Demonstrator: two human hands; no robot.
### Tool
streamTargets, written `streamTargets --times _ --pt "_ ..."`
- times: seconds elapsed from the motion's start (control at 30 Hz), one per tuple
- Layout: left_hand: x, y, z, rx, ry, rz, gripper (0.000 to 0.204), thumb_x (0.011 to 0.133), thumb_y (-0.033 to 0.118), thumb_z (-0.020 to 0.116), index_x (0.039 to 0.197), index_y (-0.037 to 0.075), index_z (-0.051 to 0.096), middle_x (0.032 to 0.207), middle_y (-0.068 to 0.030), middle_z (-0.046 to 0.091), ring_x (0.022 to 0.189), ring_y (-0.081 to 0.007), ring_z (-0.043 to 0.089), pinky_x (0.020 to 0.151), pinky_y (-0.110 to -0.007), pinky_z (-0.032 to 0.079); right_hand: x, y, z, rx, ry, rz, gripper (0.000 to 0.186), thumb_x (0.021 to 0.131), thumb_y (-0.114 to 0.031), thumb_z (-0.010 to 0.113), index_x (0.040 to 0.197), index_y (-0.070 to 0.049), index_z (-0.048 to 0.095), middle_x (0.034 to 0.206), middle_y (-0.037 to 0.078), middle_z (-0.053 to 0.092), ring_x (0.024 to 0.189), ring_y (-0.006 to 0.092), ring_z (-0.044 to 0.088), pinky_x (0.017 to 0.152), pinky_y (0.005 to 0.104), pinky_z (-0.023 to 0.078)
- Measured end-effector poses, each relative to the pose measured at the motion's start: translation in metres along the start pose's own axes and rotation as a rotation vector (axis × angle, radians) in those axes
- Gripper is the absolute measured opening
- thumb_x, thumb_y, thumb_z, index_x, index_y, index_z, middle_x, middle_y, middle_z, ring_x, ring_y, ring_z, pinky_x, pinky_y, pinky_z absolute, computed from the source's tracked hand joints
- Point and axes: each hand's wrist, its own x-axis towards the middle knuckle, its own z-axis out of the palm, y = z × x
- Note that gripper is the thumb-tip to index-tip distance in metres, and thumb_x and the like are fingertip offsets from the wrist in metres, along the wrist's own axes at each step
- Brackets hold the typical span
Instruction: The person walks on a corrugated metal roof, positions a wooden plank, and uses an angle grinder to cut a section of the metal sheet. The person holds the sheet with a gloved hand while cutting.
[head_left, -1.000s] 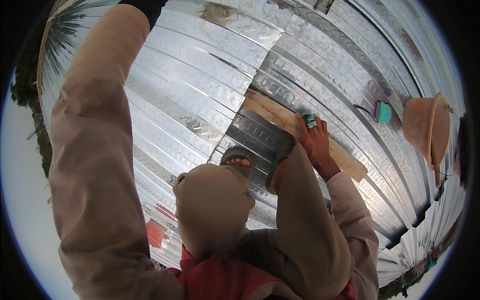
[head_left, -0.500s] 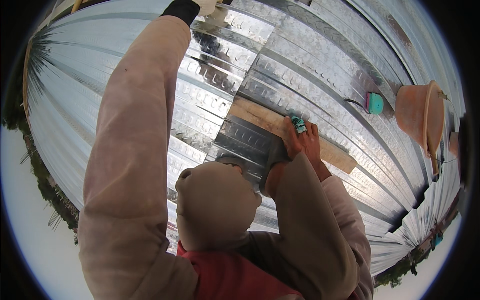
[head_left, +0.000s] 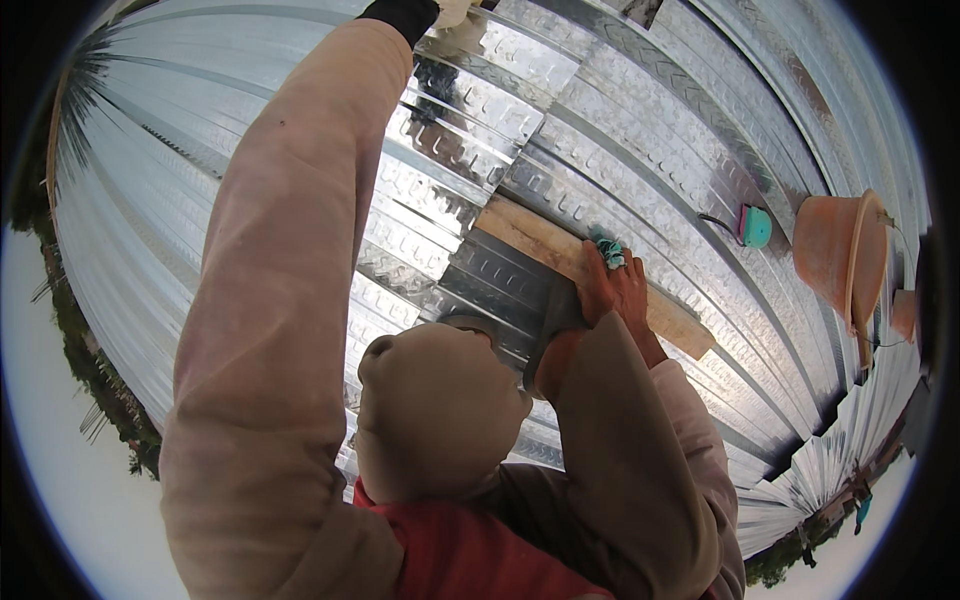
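Note:
My left hand (head_left: 453,14), in a pale glove with a dark cuff, reaches up to the top edge of the view; its fingers are mostly out of sight. My right hand (head_left: 620,300) rests on a wooden plank (head_left: 520,230) lying along the ribs of shiny metal sheets (head_left: 660,130), its fingers curled round a crumpled teal bunch (head_left: 610,253), perhaps cloth. My bent knees (head_left: 430,410) in brown trousers fill the lower middle, with my sandalled feet partly hidden beside the plank.
A faded orange bucket (head_left: 830,250) sits at the right, near a small teal and pink object (head_left: 755,226) with a dark strap. The ribbed sheets run out to the roof edge, beyond which trees (head_left: 70,340) and sky show. A dark gap (head_left: 800,440) cuts along the sheets at lower right.
My left arm has swung rightward, bringing its gloved hand into the top edge. The view has shifted slightly. My right hand stays on the plank with the teal bunch.

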Motion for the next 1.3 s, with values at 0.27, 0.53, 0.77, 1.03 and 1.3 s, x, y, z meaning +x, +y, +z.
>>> streamTargets --times 0.27,0.53,0.77,1.03,1.3 --pt "0.005 -0.004 0.009 -0.048 -0.033 0.038 0.037 0.097 0.013 0.062 0.130 0.012 0.078 0.130 -0.0192 0.078 0.124 -0.0387 0.073 0.106 -0.048 0.056 -0.005 0.003 0.003 -0.051 0.043 -0.026 0.078 0.082 -0.023 0.078 0.156 -0.004 0.061 0.133 0.027 0.070 0.126 0.0470 0.064 0.104 0.0523 0.053" --pt "-0.001 0.000 -0.006 -0.001 -0.038 0.015 0.031 0.100 0.029 0.062 0.116 0.012 0.083 0.124 -0.0167 0.081 0.117 -0.0360 0.076 0.103 -0.048 0.058 -0.006 0.005 0.002 -0.068 0.031 -0.039 0.070 0.087 -0.023 0.076 0.153 -0.003 0.063 0.130 0.026 0.072 0.126 0.0475 0.064 0.100 0.0539 0.052" --pt "-0.029 -0.040 -0.032 -0.235 0.045 -0.045 0.027 0.093 0.029 0.074 0.111 0.011 0.083 0.113 -0.0171 0.082 0.104 -0.0362 0.078 0.094 -0.047 0.060 0.000 0.009 -0.005 0.030 0.020 -0.089 0.072 0.090 -0.025 0.078 0.155 -0.003 0.057 0.143 0.027 0.065 0.129 0.0507 0.058 0.104 0.0575 0.048" --pt "-0.045 -0.002 -0.058 -0.247 0.054 -0.055 0.026 0.091 0.031 0.077 0.110 0.012 0.081 0.115 -0.0179 0.081 0.107 -0.0364 0.078 0.094 -0.046 0.060 -0.004 0.010 -0.009 0.005 0.008 -0.046 0.079 0.089 -0.025 0.080 0.160 -0.005 0.053 0.144 0.029 0.064 0.132 0.0534 0.057 0.104 0.0588 0.047" --pt "-0.027 0.021 0.009 -0.272 0.013 -0.108 0.025 0.098 0.022 0.067 0.116 0.013 0.082 0.121 -0.0170 0.081 0.115 -0.0368 0.076 0.102 -0.048 0.058 -0.013 -0.005 0.002 0.048 0.066 0.063 0.074 0.089 -0.021 0.083 0.158 -0.011 0.058 0.145 0.024 0.065 0.133 0.0488 0.058 0.109 0.0591 0.049"
